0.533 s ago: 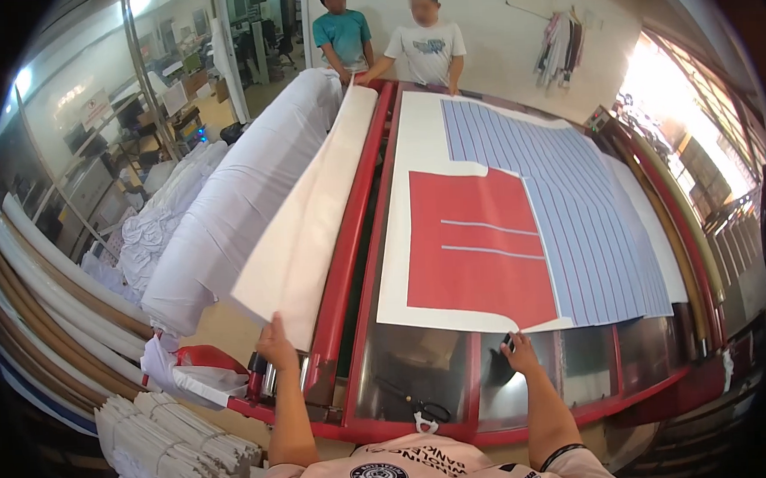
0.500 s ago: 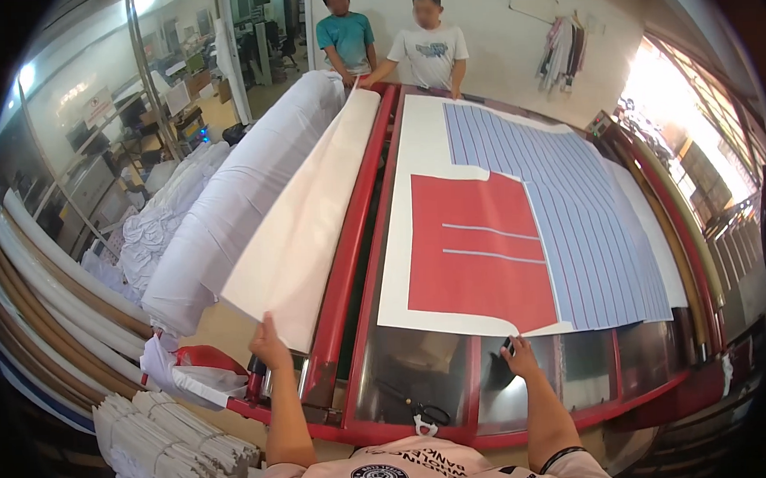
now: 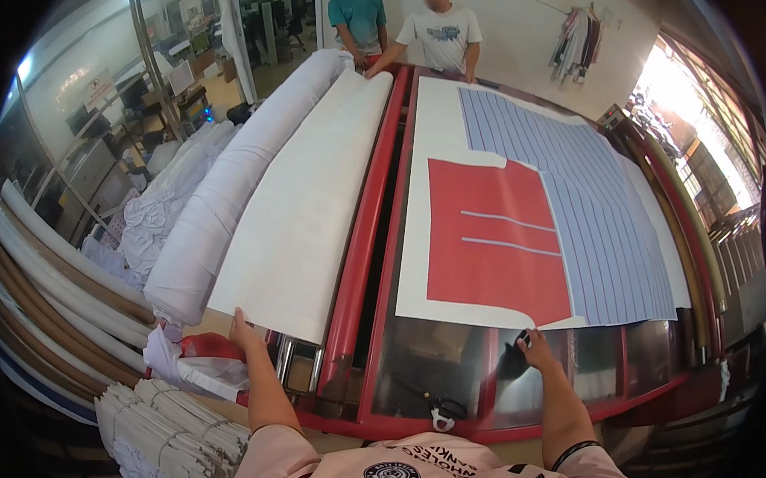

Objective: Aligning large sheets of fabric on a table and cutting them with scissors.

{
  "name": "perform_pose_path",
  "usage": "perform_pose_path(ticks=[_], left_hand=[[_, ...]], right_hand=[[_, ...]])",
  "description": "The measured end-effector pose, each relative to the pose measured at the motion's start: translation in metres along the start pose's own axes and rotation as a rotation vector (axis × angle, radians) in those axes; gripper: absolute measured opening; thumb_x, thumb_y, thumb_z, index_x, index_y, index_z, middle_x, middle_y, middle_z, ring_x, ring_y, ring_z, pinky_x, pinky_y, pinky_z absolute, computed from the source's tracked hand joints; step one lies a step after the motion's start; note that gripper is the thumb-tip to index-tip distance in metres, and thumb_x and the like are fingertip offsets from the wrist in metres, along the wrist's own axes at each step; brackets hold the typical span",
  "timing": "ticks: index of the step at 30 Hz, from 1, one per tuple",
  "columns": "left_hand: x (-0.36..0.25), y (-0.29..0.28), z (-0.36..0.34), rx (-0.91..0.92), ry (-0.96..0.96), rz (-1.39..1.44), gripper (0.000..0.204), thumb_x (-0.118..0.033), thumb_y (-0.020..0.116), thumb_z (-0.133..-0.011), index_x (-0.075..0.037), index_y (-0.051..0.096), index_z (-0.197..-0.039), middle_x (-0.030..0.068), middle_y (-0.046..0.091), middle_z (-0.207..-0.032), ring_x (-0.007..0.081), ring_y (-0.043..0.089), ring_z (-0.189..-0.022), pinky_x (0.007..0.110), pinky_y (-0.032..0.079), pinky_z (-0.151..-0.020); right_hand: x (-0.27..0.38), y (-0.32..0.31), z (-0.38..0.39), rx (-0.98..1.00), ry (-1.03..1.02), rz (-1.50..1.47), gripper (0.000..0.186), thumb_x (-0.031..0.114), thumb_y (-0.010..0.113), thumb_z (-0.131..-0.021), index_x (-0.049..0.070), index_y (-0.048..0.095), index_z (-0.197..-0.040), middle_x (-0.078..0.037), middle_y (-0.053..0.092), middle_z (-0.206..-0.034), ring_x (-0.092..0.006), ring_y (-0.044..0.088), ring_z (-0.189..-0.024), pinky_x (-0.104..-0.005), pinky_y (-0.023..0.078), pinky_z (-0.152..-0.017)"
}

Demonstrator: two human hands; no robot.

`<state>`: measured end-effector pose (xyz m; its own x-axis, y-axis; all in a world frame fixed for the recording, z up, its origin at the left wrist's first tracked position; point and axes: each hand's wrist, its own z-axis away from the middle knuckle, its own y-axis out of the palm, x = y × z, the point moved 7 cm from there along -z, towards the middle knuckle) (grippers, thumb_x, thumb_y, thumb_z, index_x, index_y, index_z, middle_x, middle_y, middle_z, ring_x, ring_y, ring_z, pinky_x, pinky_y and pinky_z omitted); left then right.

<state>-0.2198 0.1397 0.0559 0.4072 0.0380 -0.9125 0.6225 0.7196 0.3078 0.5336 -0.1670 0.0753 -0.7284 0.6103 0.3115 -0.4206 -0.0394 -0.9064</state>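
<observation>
My left hand [image 3: 242, 325] pinches the near corner of a long white sheet [image 3: 301, 217], which lies between a roll of white fabric and a red bar. My right hand [image 3: 537, 350] is closed at the near edge of a printed sheet [image 3: 411, 263] with a red garment-shaped panel [image 3: 487, 273] and blue striped panels [image 3: 609, 229]. Something small and dark shows at its fingertips; I cannot make out what. At the far end, a person in a white shirt [image 3: 449, 35] reaches one hand to the white sheet and the other to the table edge.
Black-handled scissors [image 3: 446, 407] lie at the near edge of the red-framed table [image 3: 473, 434]. A thick white fabric roll [image 3: 235, 186] runs along the left, beside several long tubes [image 3: 69, 287] and tied white bundles [image 3: 173, 427]. Another person in teal [image 3: 358, 18] stands at the far end.
My left hand has drawn the white sheet's near corner left and down, and the sheet lies flatter and wider. My right hand stays at the printed sheet's near edge.
</observation>
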Motion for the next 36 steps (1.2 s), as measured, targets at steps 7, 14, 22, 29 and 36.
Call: perform_pose_path(ticks=[7,14,22,29,36], left_hand=[[0.108,-0.051,-0.056,-0.148,-0.475,-0.096,0.046,-0.022,0.065,-0.094,0.005,0.059,-0.130,0.0179,0.066,-0.122,0.0291,0.066,-0.105,0.039,0.055,-0.087],[0.087,-0.026,-0.142,0.019,0.021,-0.417,0.057,-0.024,0.062,-0.095,0.006,0.047,-0.142,0.0244,0.056,-0.138,0.0332,0.057,-0.123,0.041,0.046,-0.103],[0.056,0.052,-0.224,-0.023,-0.331,-0.535,0.078,-0.053,0.075,-0.084,0.006,0.057,-0.131,0.0180,0.061,-0.128,0.0302,0.056,-0.119,0.042,0.045,-0.101],[0.039,0.084,-0.247,0.077,-0.111,0.021,0.054,-0.038,0.067,-0.095,0.004,0.059,-0.129,0.0101,0.064,-0.122,0.0241,0.061,-0.109,0.042,0.053,-0.089],[-0.091,0.144,-0.225,0.335,-0.269,0.388,0.052,-0.040,0.047,-0.104,0.001,0.054,-0.135,0.0180,0.054,-0.143,0.0332,0.053,-0.130,0.047,0.042,-0.113]], right_hand=[[0.035,0.013,0.004,0.071,0.102,0.176,0.071,0.053,0.055,-0.096,0.019,0.033,-0.155,-0.034,0.027,-0.155,-0.0467,0.025,-0.146,-0.0513,0.023,-0.120],[0.066,0.007,0.014,0.038,0.115,0.091,0.070,0.051,0.059,-0.095,0.019,0.036,-0.154,-0.035,0.025,-0.156,-0.0478,0.024,-0.146,-0.0518,0.022,-0.121],[0.074,0.012,0.014,-0.031,0.185,0.111,0.066,0.044,0.061,-0.096,0.019,0.038,-0.153,-0.034,0.030,-0.154,-0.0478,0.028,-0.144,-0.0512,0.031,-0.116],[0.078,0.020,0.027,-0.075,0.166,0.123,0.070,0.044,0.064,-0.094,0.019,0.037,-0.153,-0.025,0.017,-0.162,-0.0460,0.020,-0.149,-0.0566,0.030,-0.116],[0.082,0.027,0.039,-0.055,0.219,0.096,0.077,0.050,0.061,-0.094,0.018,0.029,-0.157,-0.019,0.013,-0.165,-0.0397,0.013,-0.152,-0.0676,0.025,-0.113]])
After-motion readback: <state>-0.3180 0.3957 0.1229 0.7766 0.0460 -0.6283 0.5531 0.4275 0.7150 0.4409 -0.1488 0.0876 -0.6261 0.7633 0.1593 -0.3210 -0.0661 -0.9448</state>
